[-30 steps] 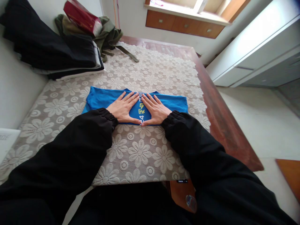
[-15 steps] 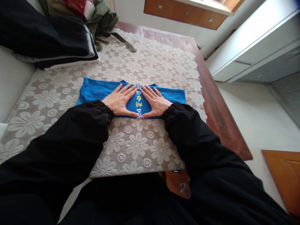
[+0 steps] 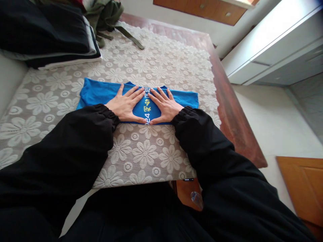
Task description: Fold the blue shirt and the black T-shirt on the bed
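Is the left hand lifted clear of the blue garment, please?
No, the left hand lies with fingers spread on the blue garment.

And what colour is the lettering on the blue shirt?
The lettering is white at both ends, yellow between; the head view shows it best.

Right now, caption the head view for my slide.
Left hand and right hand spread flat on blue garment, over floral lace tablecloth.

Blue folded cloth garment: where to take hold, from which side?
Likely both short ends, coming from left and right: the blue folded cloth garment lies long and flat, its ends jutting past the left hand and right hand spread over its middle.
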Tool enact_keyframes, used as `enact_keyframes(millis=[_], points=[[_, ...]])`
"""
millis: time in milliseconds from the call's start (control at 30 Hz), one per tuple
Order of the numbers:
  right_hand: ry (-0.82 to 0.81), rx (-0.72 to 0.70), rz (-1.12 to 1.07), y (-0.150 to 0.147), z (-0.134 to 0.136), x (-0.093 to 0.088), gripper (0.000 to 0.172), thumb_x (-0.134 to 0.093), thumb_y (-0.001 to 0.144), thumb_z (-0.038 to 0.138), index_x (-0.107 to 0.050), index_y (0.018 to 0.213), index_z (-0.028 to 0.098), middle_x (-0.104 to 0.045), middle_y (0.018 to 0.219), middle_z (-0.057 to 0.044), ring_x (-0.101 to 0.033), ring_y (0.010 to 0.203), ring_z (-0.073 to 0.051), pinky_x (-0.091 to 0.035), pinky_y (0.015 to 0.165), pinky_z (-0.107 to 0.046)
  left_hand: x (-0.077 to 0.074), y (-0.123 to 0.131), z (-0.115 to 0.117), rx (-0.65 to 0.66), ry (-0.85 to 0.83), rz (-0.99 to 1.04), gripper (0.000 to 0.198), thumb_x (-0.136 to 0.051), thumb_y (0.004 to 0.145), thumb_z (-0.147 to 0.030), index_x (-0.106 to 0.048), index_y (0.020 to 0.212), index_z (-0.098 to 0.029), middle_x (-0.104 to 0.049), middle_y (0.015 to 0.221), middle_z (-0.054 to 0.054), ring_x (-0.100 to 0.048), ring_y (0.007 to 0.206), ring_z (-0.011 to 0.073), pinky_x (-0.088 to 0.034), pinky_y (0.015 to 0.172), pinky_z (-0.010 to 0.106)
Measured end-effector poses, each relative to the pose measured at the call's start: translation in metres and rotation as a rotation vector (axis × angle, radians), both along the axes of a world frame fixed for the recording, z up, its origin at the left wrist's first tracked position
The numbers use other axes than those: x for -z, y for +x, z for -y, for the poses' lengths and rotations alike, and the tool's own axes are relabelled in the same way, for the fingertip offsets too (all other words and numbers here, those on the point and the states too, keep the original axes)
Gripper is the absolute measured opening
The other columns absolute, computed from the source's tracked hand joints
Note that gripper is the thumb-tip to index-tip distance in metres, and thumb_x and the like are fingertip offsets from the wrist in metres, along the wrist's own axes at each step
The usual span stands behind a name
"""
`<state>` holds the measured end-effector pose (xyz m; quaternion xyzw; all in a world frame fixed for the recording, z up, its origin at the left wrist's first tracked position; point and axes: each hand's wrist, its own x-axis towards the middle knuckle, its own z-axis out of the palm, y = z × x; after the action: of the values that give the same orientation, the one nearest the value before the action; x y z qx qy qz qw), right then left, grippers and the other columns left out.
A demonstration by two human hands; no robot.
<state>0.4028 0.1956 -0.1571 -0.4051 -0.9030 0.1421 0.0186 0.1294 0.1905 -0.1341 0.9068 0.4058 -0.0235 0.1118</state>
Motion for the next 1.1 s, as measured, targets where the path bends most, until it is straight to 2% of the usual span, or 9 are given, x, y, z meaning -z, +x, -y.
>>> enact_keyframes(millis=[167,333,567,933,1100], points=[[-0.002,0.0,-0.018,0.0002,-0.0008,0.0014,0.142,-0.058,0.073,0.11,-0.016,0.181,0.028,-0.007,0.187,-0.008,0.005,0.17,-0.05,0.008,0.134,-0.077,-0.001,0.0,0.0001,-0.007,-0.005,0.011,0.129,-0.033,0.084,-0.105,-0.002,0.18,-0.025,-0.012,0.188,0.01,-0.009,0.173,0.041,0.016,0.135,0.062],[0.006,-0.009,0.006,0.0003,-0.0007,0.0016,0.142,-0.056,0.074,0.11,-0.015,0.181,0.026,-0.005,0.187,-0.009,0.005,0.17,-0.05,0.008,0.133,-0.077,0.0,-0.0001,0.0004,-0.003,0.005,0.016,0.128,-0.034,0.085,-0.103,-0.005,0.18,-0.022,-0.012,0.187,0.011,-0.01,0.173,0.041,0.015,0.136,0.062],[0.006,-0.012,0.003,0.0013,-0.001,0.0004,0.141,-0.055,0.074,0.11,-0.015,0.181,0.028,-0.005,0.187,-0.008,0.005,0.17,-0.05,0.008,0.133,-0.077,0.0001,-0.0001,-0.0004,-0.003,-0.018,0.021,0.13,-0.033,0.084,-0.105,-0.003,0.18,-0.023,-0.009,0.188,0.011,-0.007,0.173,0.0402,0.019,0.135,0.063],[0.03,-0.02,0.065,-0.0009,0.0033,-0.0049,0.137,-0.051,0.08,0.108,-0.015,0.181,0.022,-0.003,0.187,-0.013,0.004,0.17,-0.05,0.004,0.132,-0.078,0.0032,-0.0004,-0.0006,0.014,0.012,0.007,0.126,-0.039,0.088,-0.099,0.002,0.179,-0.021,-0.009,0.187,0.014,-0.006,0.172,0.0424,0.02,0.133,0.062],[0.044,-0.03,0.075,0.0001,0.0023,-0.0033,0.135,-0.049,0.082,0.107,-0.013,0.181,0.023,-0.005,0.187,-0.013,0.003,0.17,-0.05,0.003,0.132,-0.077,0.005,-0.0011,-0.0014,0.017,0.018,0.011,0.127,-0.04,0.088,-0.099,0.001,0.179,-0.021,-0.01,0.187,0.014,-0.007,0.172,0.0429,0.018,0.134,0.061]])
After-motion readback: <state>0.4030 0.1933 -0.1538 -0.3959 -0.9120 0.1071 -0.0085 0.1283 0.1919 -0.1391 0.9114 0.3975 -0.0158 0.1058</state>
